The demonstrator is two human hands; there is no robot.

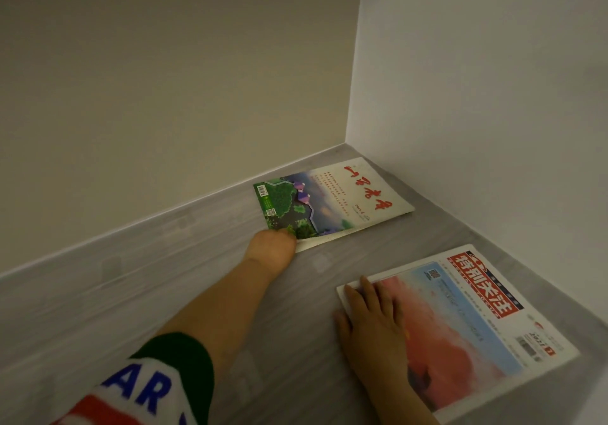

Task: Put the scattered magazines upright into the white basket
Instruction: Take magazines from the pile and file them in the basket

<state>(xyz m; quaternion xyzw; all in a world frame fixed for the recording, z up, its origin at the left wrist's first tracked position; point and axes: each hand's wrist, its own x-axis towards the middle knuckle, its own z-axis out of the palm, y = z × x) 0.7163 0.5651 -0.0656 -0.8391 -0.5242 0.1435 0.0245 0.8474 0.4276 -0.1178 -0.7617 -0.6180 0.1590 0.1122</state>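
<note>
Lying flat on the grey floor (pixel 164 276) against two walls (pixel 493 79): green-cover magazine (pixel 332 201) farther, pink-cover magazine (pixel 460 322) nearer. Probably light, floppy, slick; best taken by the spine. Left hand (pixel 271 247) at the green corner, fingers hidden; right hand (pixel 371 322) pressing the pink cover, fingers straight, together. White basket out of view.

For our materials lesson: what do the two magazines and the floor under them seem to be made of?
Far magazine: paper, smooth printed cover; thin stacked page edges show along its near side. Near magazine: paper too, colour-printed cover, white page edge visible. Floor: grey planks with wood grain, matte; likely laminate or vinyl, could be wood.
</note>
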